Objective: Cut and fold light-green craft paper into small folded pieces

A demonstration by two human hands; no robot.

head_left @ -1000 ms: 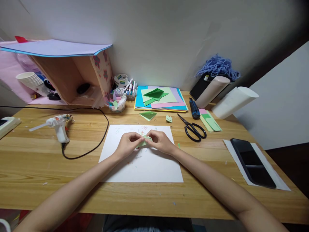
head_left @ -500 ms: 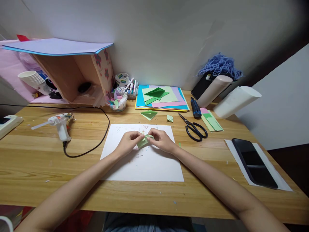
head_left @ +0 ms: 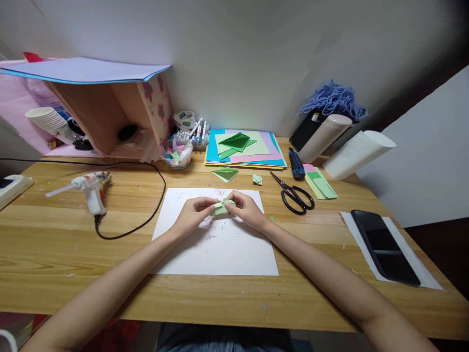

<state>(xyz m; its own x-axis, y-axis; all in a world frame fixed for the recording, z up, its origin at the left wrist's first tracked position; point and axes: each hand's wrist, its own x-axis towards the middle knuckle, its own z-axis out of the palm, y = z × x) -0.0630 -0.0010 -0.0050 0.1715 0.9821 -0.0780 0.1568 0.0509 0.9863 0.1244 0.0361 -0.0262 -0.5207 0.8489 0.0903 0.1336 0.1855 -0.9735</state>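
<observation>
A small folded piece of light green paper is held between both hands above a white sheet with pen marks. My left hand pinches its left end between thumb and fingers. On its right end, the fingers of my right hand are closed. Just beyond the sheet lie a folded green paper and a smaller folded green piece.
Black scissors, a blue cutter and paper strips lie right. A phone rests at far right. The glue gun and its cable are left. Behind stand a paper stack, a scrap bowl and an open box.
The light green paper has turned to lie more level between my hands, showing more of its face. My left fingers have shifted slightly along its left end.
</observation>
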